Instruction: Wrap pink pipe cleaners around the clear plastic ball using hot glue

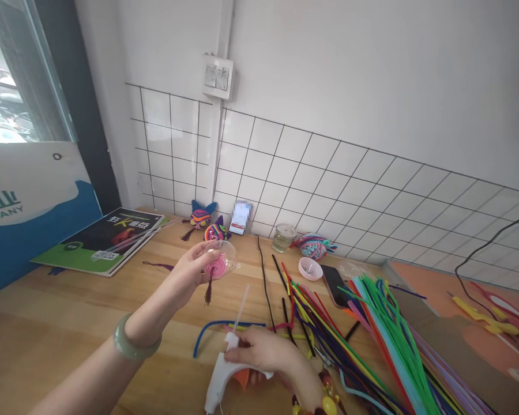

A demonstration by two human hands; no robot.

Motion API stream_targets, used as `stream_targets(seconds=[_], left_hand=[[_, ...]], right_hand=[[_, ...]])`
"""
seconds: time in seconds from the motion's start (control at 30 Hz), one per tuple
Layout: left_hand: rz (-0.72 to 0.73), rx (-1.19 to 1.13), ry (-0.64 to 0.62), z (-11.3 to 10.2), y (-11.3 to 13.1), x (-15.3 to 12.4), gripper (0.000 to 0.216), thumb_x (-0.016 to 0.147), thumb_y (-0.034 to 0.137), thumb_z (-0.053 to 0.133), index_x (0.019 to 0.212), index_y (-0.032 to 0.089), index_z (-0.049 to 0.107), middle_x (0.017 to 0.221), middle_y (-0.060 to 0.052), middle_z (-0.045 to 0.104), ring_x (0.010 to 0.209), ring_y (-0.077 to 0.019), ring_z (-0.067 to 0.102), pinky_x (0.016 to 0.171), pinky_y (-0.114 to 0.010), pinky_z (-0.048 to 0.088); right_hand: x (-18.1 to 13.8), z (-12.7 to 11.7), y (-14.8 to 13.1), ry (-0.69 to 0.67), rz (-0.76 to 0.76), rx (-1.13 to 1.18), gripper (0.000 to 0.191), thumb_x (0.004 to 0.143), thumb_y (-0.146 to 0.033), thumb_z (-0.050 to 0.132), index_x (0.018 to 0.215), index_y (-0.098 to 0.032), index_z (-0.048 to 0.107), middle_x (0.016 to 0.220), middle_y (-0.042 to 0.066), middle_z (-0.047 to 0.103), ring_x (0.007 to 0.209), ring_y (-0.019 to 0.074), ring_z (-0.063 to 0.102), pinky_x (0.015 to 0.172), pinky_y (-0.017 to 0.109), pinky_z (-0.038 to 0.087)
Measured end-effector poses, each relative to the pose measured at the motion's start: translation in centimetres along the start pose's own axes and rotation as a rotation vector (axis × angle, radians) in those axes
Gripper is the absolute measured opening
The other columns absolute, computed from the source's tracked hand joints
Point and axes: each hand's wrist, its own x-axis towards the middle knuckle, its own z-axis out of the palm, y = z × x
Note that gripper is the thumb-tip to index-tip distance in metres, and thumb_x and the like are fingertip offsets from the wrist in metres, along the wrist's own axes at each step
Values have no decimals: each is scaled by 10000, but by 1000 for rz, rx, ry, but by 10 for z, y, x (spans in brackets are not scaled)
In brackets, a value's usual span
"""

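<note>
My left hand [182, 283] is raised above the wooden table [47, 328] and grips a clear plastic half-sphere [221, 258] with a pink coiled pipe-cleaner piece and a dark tassel hanging from it. A pale green bangle [132, 344] sits on that wrist. My right hand [268, 353] rests low on the table, fingers closed over the top of a white glue gun [223, 376] whose glue stick points up. A blue pipe cleaner [207, 332] curves on the table just left of the gun.
Several coloured pipe cleaners [372, 340] fan across the right of the table. A phone [335, 284], a pink dish [310, 268], a glass jar [284, 237] and two woven figures [200, 219] stand near the tiled wall. A booklet [108, 239] lies at left.
</note>
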Motion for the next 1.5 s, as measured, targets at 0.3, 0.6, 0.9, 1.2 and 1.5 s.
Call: stream_targets(seconds=[0.3, 0.6, 0.9, 1.2, 1.5], left_hand=[[-78, -34, -106, 13, -11, -10, 509, 680, 375, 815, 1112, 161, 653, 1102, -135, 727, 956, -262, 706, 773, -358, 568], [-279, -127, -204, 32, -26, -29, 509, 736, 305, 781, 1173, 175, 556, 1011, -112, 726, 816, -223, 709, 650, -318, 554], [-296, -169, -279, 30, -28, -28, 493, 721, 266, 809, 1149, 164, 588, 1077, -113, 714, 878, -226, 704, 685, -324, 567], [-316, -168, -318, 27, -24, -28, 436, 713, 269, 822, 1093, 189, 622, 1059, -81, 718, 828, -195, 698, 694, -314, 565], [-222, -7, -261, 30, -30, -27, 565, 723, 360, 800, 1204, 171, 572, 1117, -119, 707, 867, -220, 690, 704, -328, 553]], right_hand=[[-39, -6, -30, 889, -433, -169, 105, 895, -276, 624, 829, -210, 671, 791, 43, 705, 732, 201, 651, 686, 304, 494], [-49, -10, -36, 1167, -699, -180, 349, 855, -313, 736, 1151, -243, 565, 917, 14, 607, 711, 160, 561, 698, 300, 531], [-52, -17, -35, 1111, -719, -207, 345, 862, -308, 738, 1172, -252, 595, 909, 26, 618, 747, 178, 597, 689, 298, 548], [-54, -16, -34, 1056, -701, -247, 327, 880, -278, 718, 1189, -265, 612, 990, 44, 644, 812, 189, 646, 743, 325, 577], [-56, -18, -36, 1061, -729, -317, 289, 929, -286, 655, 1207, -257, 583, 963, 42, 626, 793, 186, 641, 738, 322, 564]])
